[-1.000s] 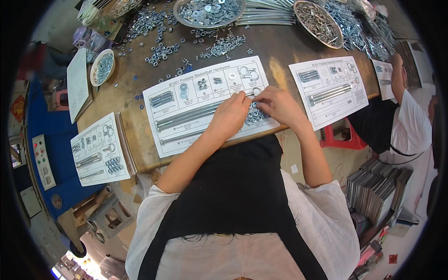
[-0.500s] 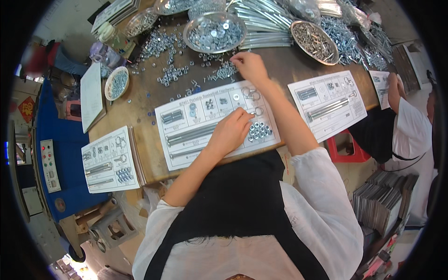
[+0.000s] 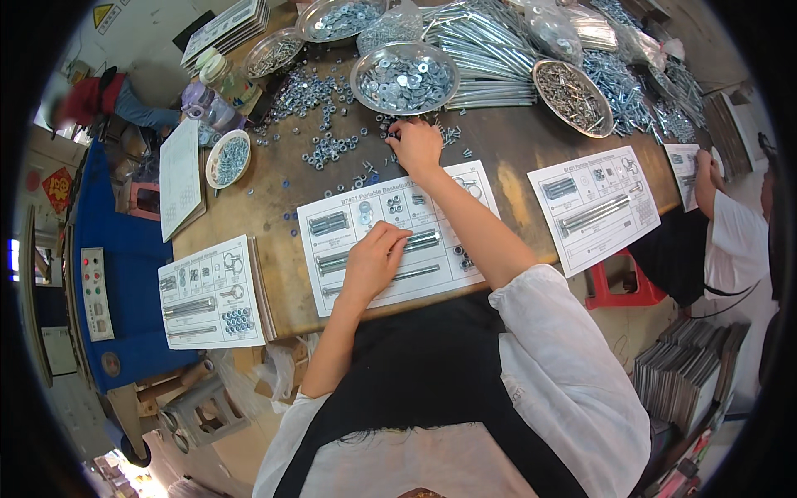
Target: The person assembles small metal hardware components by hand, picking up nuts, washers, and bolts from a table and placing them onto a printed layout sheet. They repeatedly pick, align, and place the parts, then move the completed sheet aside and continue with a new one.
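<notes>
A white sheet (image 3: 452, 278) printed with hardware pictures lies before me at the table's front edge. My left hand (image 3: 372, 264) rests on its middle, fingers bent and held together over the pictured rods; anything under the fingertips is hidden. My right hand (image 3: 418, 149) is beyond the sheet's far edge, with bent fingers down among small loose screws (image 3: 451, 135) and nuts. What those fingers grip is too small to make out. Just past them stands a steel bowl of washers (image 3: 404, 111). Loose nuts (image 3: 330, 149) are scattered to the left of this hand.
Long metal rods (image 3: 481, 41) are piled at the back. A bowl of small metal parts (image 3: 612, 124) stands to the right, a white dish (image 3: 246, 173) to the left. Other printed sheets (image 3: 573, 264) flank mine. At far right, a co-worker's hand (image 3: 706, 173) touches another sheet.
My left hand has slid left across the sheet, off the pictured rings. My right hand has shifted left and nearer the scattered nuts. The whole view has shifted slightly.
</notes>
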`<state>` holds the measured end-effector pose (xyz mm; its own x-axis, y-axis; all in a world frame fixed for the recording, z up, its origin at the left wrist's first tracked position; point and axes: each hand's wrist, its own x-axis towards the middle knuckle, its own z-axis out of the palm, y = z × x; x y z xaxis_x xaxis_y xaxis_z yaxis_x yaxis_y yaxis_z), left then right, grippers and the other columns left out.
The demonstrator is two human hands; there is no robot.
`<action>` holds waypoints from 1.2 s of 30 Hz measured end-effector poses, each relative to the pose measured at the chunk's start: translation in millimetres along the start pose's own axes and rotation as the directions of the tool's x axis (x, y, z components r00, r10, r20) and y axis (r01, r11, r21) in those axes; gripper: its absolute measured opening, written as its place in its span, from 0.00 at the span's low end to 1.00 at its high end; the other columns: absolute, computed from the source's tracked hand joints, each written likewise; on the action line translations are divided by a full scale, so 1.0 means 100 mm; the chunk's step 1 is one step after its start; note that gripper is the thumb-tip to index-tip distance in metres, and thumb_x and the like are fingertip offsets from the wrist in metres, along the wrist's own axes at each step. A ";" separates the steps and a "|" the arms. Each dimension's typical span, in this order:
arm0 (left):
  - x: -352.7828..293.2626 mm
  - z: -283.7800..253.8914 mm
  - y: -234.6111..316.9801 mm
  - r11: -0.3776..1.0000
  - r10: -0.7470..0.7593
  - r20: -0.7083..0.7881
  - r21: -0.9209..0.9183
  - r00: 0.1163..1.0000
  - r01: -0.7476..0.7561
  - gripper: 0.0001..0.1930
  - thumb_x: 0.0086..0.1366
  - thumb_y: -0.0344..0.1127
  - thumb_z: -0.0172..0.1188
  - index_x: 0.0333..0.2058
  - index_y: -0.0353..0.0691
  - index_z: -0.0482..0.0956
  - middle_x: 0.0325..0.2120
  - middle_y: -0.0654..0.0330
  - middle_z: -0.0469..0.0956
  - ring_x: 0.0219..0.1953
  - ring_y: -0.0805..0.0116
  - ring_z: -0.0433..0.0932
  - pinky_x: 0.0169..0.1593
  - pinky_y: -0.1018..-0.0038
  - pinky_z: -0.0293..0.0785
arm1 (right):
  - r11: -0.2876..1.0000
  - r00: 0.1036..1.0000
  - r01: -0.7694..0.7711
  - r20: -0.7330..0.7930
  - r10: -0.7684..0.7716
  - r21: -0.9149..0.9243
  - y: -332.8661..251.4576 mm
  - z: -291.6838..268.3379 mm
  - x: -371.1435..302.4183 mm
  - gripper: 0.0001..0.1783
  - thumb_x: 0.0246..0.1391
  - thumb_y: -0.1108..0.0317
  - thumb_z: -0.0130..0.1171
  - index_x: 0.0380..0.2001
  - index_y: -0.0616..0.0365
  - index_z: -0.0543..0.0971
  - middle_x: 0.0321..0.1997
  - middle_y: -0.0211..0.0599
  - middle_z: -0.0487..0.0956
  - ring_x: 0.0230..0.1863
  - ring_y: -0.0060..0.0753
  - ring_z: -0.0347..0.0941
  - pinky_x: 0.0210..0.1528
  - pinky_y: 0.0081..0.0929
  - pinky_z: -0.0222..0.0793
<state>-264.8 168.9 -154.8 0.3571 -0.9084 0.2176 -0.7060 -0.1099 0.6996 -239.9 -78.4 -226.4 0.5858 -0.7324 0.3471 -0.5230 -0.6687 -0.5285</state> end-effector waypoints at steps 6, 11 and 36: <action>-0.03 -0.13 -0.03 1.000 0.027 -0.025 0.016 0.999 -0.026 0.08 0.65 0.28 0.62 0.42 0.41 0.84 0.37 0.59 0.80 0.34 0.61 0.81 0.36 0.71 0.78 | 0.936 0.982 -0.107 0.182 0.047 0.335 0.09 -0.51 -0.14 0.15 0.45 0.55 0.74 0.35 0.50 0.87 0.31 0.30 0.86 0.31 0.35 0.81 0.35 0.31 0.74; -0.19 -0.24 -0.21 0.999 -0.041 -0.113 0.023 0.993 0.043 0.06 0.65 0.30 0.62 0.40 0.42 0.84 0.35 0.61 0.80 0.31 0.60 0.80 0.35 0.69 0.76 | 0.813 0.905 -0.325 0.409 0.119 0.484 0.71 -1.68 -0.79 0.13 0.51 0.70 0.71 0.42 0.55 0.87 0.30 0.24 0.83 0.29 0.14 0.70 0.34 0.18 0.68; 0.30 0.94 0.36 0.984 0.136 0.256 -0.146 0.957 -0.100 0.31 0.57 0.18 0.54 0.62 0.35 0.66 0.46 0.43 0.78 0.48 0.45 0.78 0.49 0.57 0.77 | 0.926 0.954 -0.154 0.297 0.049 0.344 0.69 -2.03 -1.80 0.20 0.57 0.83 0.53 0.50 0.57 0.81 0.40 0.45 0.85 0.42 0.43 0.83 0.46 0.33 0.77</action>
<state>-337.2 99.3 -187.3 0.0892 -0.9877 0.1285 -0.6416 0.0417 0.7659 -507.3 -18.4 -167.8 0.7168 -0.6932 0.0754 -0.3619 -0.4624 -0.8095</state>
